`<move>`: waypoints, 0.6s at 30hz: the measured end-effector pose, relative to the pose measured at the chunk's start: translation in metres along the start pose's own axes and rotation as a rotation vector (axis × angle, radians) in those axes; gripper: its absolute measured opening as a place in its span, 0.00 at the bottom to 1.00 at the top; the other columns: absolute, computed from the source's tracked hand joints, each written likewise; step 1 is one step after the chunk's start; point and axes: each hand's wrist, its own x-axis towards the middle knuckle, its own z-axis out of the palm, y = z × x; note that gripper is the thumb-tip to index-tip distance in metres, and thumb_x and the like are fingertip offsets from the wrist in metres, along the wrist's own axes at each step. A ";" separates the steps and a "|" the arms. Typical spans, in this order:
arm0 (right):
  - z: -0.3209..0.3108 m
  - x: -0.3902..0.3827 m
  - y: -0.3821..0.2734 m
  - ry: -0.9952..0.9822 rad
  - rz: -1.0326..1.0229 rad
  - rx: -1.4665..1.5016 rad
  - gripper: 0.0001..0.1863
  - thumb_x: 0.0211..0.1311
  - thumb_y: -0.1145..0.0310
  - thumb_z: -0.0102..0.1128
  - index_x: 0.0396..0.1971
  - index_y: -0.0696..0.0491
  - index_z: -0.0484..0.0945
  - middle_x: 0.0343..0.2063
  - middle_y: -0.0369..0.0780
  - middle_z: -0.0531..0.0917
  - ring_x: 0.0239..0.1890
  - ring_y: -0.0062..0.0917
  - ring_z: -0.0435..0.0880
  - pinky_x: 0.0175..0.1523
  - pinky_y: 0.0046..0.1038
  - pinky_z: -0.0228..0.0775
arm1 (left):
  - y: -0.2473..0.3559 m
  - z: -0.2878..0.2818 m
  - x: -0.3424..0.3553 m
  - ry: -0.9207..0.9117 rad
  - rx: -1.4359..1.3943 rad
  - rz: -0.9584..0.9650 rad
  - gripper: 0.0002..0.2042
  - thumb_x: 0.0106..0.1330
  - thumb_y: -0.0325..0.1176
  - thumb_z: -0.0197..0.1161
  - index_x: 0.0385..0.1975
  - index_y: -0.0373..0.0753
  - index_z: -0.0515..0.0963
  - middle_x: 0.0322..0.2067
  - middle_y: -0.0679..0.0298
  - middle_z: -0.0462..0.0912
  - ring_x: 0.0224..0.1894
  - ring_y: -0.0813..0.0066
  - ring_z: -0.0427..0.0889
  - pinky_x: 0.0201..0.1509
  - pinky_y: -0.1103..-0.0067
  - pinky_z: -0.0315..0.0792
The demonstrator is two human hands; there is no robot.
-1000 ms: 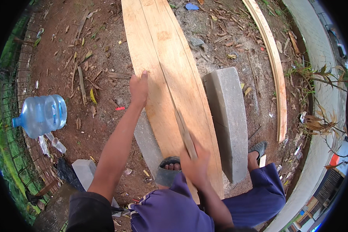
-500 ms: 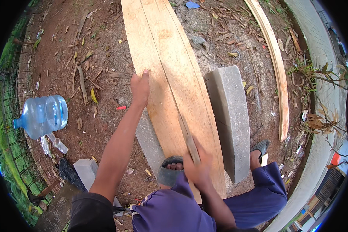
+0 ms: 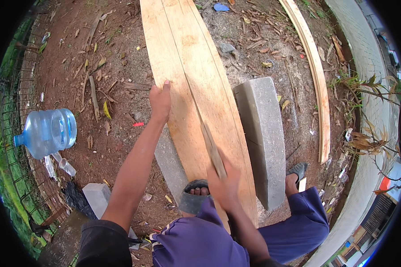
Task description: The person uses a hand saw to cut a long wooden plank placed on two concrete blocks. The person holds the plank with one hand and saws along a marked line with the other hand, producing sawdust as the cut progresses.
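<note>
A long pale wooden board (image 3: 189,58) stretches away from me, with a thin dark line running along its length. My left hand (image 3: 160,101) grips the board's left edge, thumb on top and the fingers hidden underneath. Closed round the grip of a handsaw (image 3: 213,153), my right hand (image 3: 224,180) is over the near part of the board. The saw is seen nearly edge-on, lying along the dark line; its teeth cannot be seen. Behind the right hand, a slit shows in the board's near end. My sandalled foot (image 3: 196,196) presses on the board just left of that hand.
A grey concrete block (image 3: 269,142) stands right of the board, and another grey slab (image 3: 168,153) shows under its left side. Farther right lies a long wooden strip (image 3: 323,102) beside a pale wall (image 3: 365,53). A blue water jug (image 3: 49,133) lies left, near a wire fence (image 3: 20,111).
My right hand and the saw have slid a little forward along the line, away from me. My left hand keeps its place on the board's edge.
</note>
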 end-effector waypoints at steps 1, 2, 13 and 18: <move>0.018 0.043 0.002 -0.011 0.002 0.008 0.24 0.60 0.75 0.58 0.58 0.63 0.75 0.19 0.49 0.79 0.24 0.23 0.83 0.30 0.31 0.74 | 0.002 0.005 0.002 0.006 -0.042 0.038 0.15 0.73 0.38 0.61 0.32 0.31 0.76 0.29 0.62 0.79 0.32 0.77 0.74 0.38 0.74 0.70; 0.029 0.079 -0.003 0.007 -0.054 0.043 0.24 0.60 0.75 0.58 0.58 0.63 0.76 0.18 0.51 0.78 0.22 0.24 0.81 0.28 0.32 0.72 | 0.002 0.011 0.006 0.016 -0.083 0.079 0.15 0.73 0.38 0.61 0.32 0.31 0.75 0.29 0.62 0.79 0.32 0.77 0.74 0.38 0.74 0.70; -0.029 -0.067 0.024 0.016 -0.060 -0.014 0.27 0.57 0.78 0.60 0.59 0.65 0.76 0.25 0.47 0.84 0.25 0.23 0.86 0.32 0.24 0.76 | -0.006 -0.004 0.002 -0.002 -0.054 0.028 0.15 0.72 0.40 0.62 0.34 0.31 0.75 0.30 0.61 0.79 0.33 0.73 0.74 0.41 0.69 0.71; 0.033 0.075 0.007 0.007 -0.071 0.015 0.25 0.58 0.75 0.59 0.58 0.65 0.75 0.19 0.49 0.79 0.20 0.25 0.81 0.26 0.32 0.71 | -0.008 0.008 0.006 0.016 -0.051 0.072 0.15 0.72 0.41 0.62 0.36 0.31 0.76 0.32 0.59 0.80 0.34 0.72 0.76 0.43 0.69 0.71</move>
